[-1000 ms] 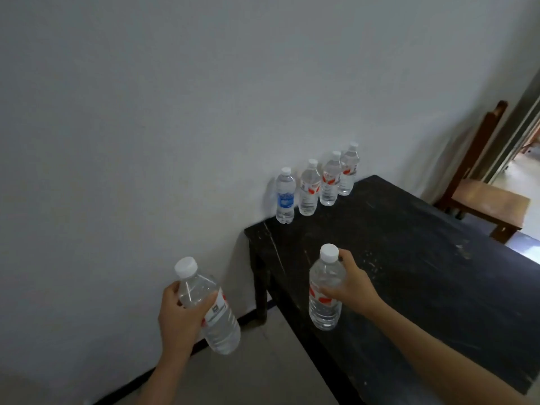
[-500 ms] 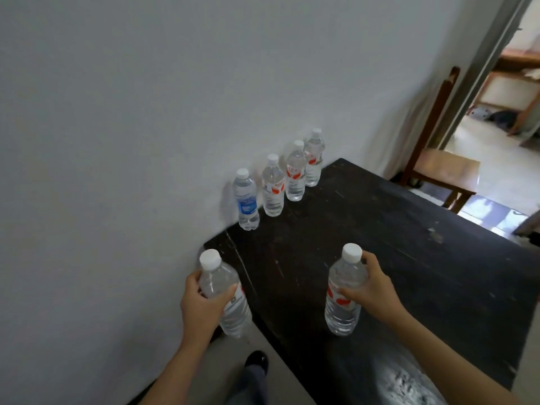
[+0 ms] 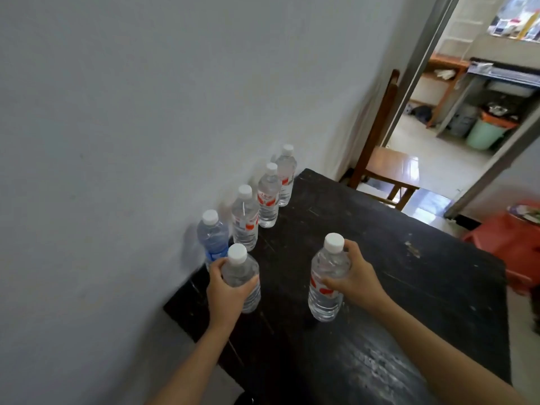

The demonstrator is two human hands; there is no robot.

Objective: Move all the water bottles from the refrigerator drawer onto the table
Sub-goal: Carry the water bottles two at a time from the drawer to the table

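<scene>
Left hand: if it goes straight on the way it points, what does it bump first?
Probably the blue-label bottle. It stands just beyond the left hand and its held bottle. Depth is hard to judge, so there may be a small gap.

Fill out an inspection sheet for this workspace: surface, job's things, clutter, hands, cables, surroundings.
Surface: dark, scuffed table set against a white wall.
Job's things: four stand upright along the wall: blue-label bottle, then second bottle, third bottle and fourth bottle, all red-labelled. Left-hand bottle and right-hand bottle are upright over the table; contact with it cannot be told.
Clutter: nothing seen.
Hands: left hand grips the left-hand bottle; right hand grips the right-hand bottle.
Cables: nothing seen.
Surroundings: wooden chair beyond the table, green bin through the doorway, red plastic item at right.
</scene>
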